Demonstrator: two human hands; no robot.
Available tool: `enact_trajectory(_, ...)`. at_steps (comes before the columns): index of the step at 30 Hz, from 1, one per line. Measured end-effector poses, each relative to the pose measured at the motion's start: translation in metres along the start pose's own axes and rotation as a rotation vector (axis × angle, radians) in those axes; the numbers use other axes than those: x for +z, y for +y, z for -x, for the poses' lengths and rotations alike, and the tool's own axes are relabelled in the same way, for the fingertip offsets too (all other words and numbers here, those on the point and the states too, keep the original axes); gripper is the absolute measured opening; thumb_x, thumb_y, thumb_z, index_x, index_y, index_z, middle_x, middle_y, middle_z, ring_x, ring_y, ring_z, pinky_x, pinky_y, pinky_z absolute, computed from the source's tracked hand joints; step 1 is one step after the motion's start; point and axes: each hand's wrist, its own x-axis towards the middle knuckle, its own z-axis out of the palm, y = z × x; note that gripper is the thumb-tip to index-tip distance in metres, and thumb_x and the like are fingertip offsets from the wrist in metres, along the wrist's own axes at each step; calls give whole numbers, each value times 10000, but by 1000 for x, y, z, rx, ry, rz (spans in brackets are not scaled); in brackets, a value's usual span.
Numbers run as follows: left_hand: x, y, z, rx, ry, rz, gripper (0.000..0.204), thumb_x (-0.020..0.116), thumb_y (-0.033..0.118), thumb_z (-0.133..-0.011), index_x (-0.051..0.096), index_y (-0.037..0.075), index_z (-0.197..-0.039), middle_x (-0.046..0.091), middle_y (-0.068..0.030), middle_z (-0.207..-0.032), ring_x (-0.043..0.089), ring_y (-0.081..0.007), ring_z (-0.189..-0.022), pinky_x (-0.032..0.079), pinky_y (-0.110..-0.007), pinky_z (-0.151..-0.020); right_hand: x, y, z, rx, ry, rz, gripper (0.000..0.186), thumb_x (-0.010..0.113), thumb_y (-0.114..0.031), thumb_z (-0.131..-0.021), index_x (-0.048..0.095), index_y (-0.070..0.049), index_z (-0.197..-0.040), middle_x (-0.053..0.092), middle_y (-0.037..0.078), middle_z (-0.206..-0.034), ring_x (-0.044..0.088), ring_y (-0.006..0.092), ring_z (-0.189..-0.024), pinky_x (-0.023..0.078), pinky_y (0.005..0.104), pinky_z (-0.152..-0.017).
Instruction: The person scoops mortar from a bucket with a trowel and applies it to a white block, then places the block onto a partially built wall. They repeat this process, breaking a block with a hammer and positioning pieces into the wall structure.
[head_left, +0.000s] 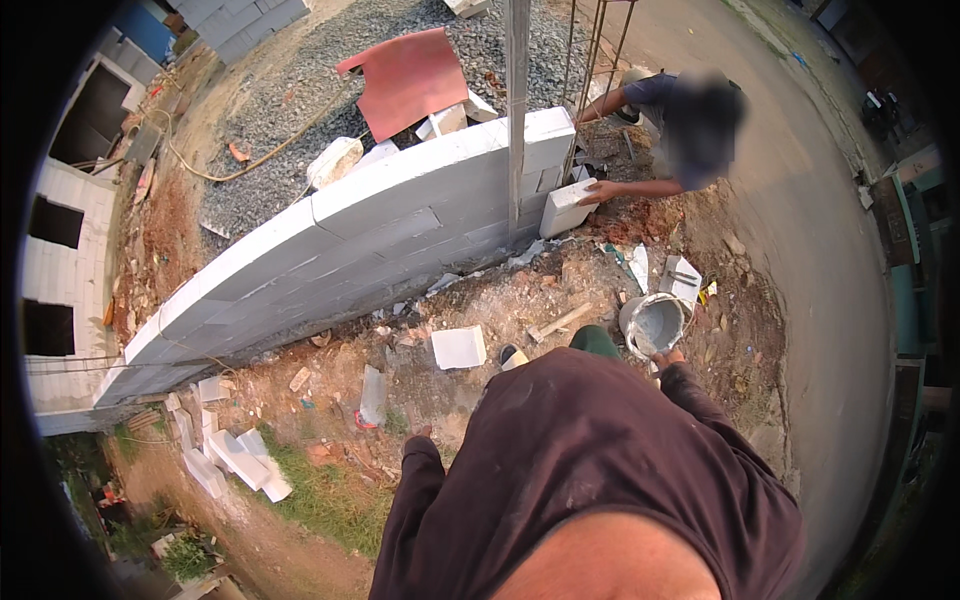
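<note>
My right hand (669, 358) is closed at the near rim of a round bucket (640, 338), which has grey residue inside. The bucket stands on the rubble ground to my right. My left hand (424, 433) hangs low beside my body, its fingers mostly hidden by the sleeve and too small to read. A white block (458, 347) lies on the ground ahead of it. Beyond the bucket a co-worker (700, 125) bends down, one hand on a pale block (565, 208) at the end of the low block wall (400, 215).
An upright post (516, 120) stands against the wall, near thin steel bars (592, 60). A wooden-handled tool (560, 322) lies by my foot. Loose blocks (240, 460) are piled at left. Behind the wall is gravel (270, 130) with a red sheet (412, 82). A road (820, 280) runs along the right.
</note>
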Motion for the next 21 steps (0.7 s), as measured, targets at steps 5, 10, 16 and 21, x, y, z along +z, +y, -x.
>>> enact_trajectory(5, 62, -50, -2, -4, -96, 286, 654, 695, 459, -761, 585, -72, -1127, 616, -223, -1110, 587, -305, -1043, 439, -374, -917, -11, -41, -51, 189, 87, -61, 367, 703, -222, -784, 641, 53, -1019, 679, 153, -863, 682, 226, -659, 534, 322, -540)
enact_trajectory(10, 60, -24, 23, 6, -132, 164, 670, 675, 474, -775, 577, -78, -1142, 602, -240, -1143, 581, -318, -1068, 439, -371, -922, -39, -156, -61, 39, 10, 36, 587, 746, -365, -685, 628, -1, -1130, 645, 200, -1074, 614, 291, -1042, 464, 356, -902)
enact_trajectory(16, 36, 27, 18, 93, 1, 319, 616, 670, 427, -802, 575, -63, -1162, 622, -224, -1089, 597, -292, -1007, 457, -356, -872, -99, -297, -87, -319, 120, 362, 740, 713, -332, -724, 432, -71, -1358, 522, 202, -1285, 511, 317, -1183, 415, 379, -983)
enact_trajectory(21, 20, 0, 37, 161, 155, 340, 475, 621, 397, -863, 596, 3, -1127, 636, -79, -942, 589, -168, -805, 494, -286, -689, -120, -418, -153, -639, 193, 638, 826, 751, -330, -718, 332, -79, -1385, 432, 180, -1326, 434, 340, -1210, 392, 401, -1006)
